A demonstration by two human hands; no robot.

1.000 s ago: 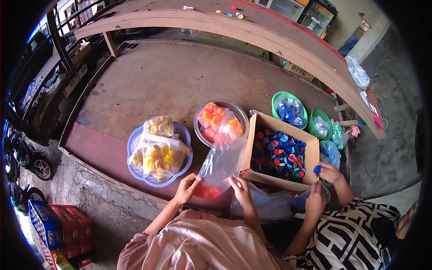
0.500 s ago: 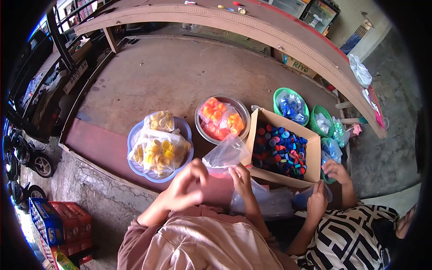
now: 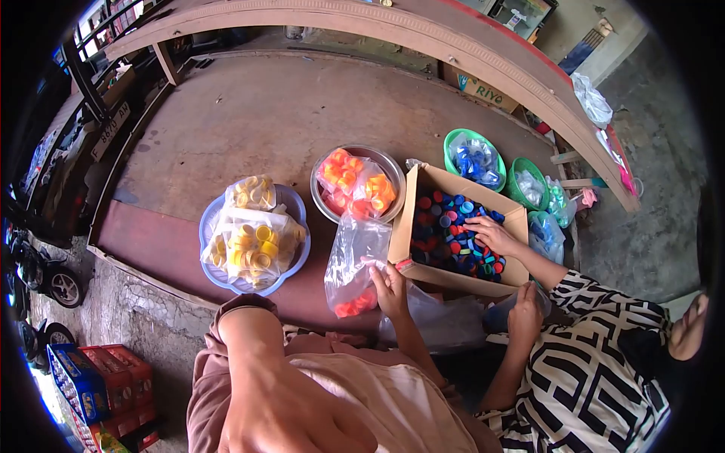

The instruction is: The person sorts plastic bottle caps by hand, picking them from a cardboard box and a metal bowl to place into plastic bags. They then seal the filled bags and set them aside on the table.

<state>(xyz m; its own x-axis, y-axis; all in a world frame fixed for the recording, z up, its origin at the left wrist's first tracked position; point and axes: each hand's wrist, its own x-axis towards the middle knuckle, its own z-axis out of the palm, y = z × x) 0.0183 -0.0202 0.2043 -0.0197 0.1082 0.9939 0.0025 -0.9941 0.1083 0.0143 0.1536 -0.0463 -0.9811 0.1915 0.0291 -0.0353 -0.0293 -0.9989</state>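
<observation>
My right hand pinches the side of a clear plastic bag at the front of the wooden platform. Orange-red bottle caps lie in the bag's bottom. My left hand is raised close to the camera, its back showing and its fingers out of sight; it is apart from the bag. Beyond the bag stands a metal bowl with bagged orange caps. Left of the bag is a blue-lavender basin heaped with bagged yellow and cream caps.
A cardboard box of mixed caps stands to the right, a co-worker's hand inside it. Their other hand holds a clear bag. Green baskets with bagged caps stand behind. A wooden rail borders the platform's far side.
My left hand has moved from beside the bag down toward the camera. The bag now hangs lower with its caps visible. The co-worker's hand has moved left into the box.
</observation>
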